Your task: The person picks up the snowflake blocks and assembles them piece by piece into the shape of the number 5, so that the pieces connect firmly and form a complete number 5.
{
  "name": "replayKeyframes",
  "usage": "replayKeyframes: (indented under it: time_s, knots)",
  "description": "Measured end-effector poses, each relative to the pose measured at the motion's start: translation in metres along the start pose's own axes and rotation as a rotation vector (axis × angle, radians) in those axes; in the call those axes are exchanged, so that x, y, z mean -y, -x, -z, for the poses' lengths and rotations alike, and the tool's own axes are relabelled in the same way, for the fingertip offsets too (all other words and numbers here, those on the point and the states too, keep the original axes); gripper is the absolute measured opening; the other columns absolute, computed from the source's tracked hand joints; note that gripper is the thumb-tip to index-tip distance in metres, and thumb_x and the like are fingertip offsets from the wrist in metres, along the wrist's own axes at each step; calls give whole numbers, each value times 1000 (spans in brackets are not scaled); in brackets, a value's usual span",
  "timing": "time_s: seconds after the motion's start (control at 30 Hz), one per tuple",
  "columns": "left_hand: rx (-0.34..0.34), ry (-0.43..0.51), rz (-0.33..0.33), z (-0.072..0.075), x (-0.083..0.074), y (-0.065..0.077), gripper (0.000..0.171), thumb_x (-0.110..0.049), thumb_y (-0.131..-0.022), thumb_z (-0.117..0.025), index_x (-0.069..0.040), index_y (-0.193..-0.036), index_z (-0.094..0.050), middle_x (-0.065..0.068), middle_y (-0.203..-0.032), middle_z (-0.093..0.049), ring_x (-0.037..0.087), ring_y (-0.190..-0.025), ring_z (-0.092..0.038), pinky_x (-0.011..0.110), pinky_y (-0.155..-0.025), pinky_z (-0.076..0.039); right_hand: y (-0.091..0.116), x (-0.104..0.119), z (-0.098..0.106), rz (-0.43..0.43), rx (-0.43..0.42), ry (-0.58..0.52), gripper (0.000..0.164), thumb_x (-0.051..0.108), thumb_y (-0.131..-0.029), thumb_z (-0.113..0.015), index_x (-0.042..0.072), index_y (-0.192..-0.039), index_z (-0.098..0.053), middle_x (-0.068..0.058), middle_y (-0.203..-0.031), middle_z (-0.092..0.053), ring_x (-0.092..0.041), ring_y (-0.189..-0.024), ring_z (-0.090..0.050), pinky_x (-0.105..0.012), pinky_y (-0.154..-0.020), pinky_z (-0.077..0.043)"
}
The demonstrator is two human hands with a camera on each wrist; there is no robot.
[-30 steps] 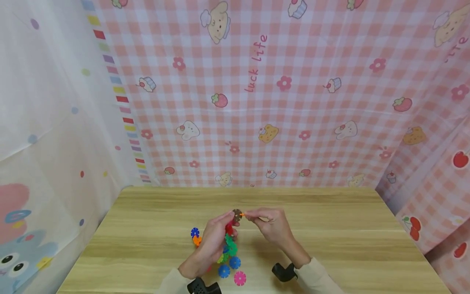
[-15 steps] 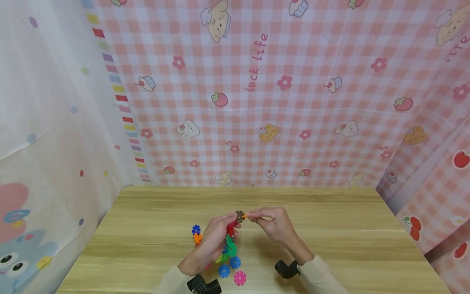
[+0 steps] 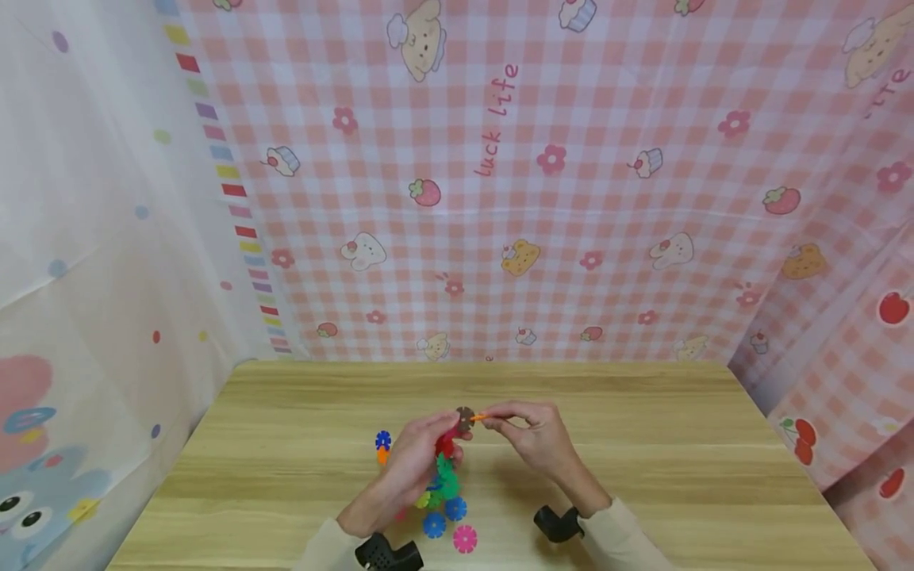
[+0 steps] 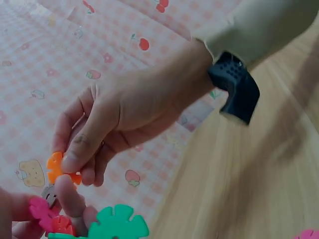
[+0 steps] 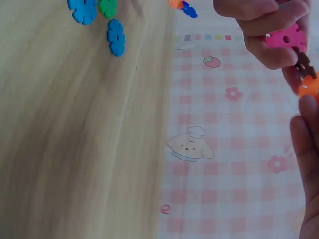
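My left hand grips a joined string of notched plastic snowflake discs. At its upper end a brown disc stands out past the thumb and fingers. A pink disc, a red disc and a green disc follow below it. My right hand pinches an orange disc between thumb and finger, edge-on to the brown disc and right at its rim. Part of the string is hidden behind the left palm.
On the wooden table lie two blue discs and a pink disc. A dark blue disc and an orange one show left of the left hand. Checked cloth hangs behind the table.
Both hands stay almost in place, with the orange disc held at the brown disc's edge. The dark blue and orange discs at the left have shifted slightly up and right.
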State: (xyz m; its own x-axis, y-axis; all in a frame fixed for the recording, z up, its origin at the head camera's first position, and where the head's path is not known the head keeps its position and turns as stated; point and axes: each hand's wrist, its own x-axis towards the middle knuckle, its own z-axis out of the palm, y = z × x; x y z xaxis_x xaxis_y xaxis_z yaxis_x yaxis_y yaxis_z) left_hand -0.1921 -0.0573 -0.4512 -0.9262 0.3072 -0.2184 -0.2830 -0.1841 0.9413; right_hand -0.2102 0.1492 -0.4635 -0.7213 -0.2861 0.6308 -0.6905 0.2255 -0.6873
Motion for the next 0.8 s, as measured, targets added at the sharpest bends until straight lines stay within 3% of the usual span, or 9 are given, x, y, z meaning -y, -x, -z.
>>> replayKeyframes:
  time_s: [0.17, 0.4, 0.57, 0.8]
  knots:
    - [11, -41, -57, 0, -1, -1, 32, -20, -104, -49, -3, -130, -57, 12, -106, -66, 12, -67, -58, 25, -69, -52, -3, 0, 2, 115, 29, 76, 14, -2, -84, -75, 8, -93, -77, -4, -92, -76, -21, -81, -74, -25, -72, -58]
    - [2, -55, -76, -2, 2, -2, 19, -21, -105, -48, -6, -116, -53, 10, -100, -64, 14, -66, -57, 26, -69, -50, -5, 1, 2, 312, 37, 239, 17, -10, -78, -77, 1, -90, -76, -8, -88, -76, -19, -79, -74, -20, -72, -57]
    - [14, -53, -64, -3, 1, -2, 16, -21, -105, -48, -7, -112, -52, 10, -98, -64, 15, -65, -55, 25, -67, -48, -4, 3, 4, 342, 44, 292, 19, -11, -76, -77, 2, -89, -77, -7, -86, -76, -18, -77, -74, -20, -72, -57]
    - [17, -47, -69, -4, 3, -3, 11, -19, -104, -50, -9, -105, -53, 11, -94, -63, 12, -61, -53, 23, -62, -47, -1, 4, 1, 372, 29, 266, 12, -8, -84, -72, 1, -90, -78, -8, -83, -76, -16, -73, -73, -18, -68, -56]
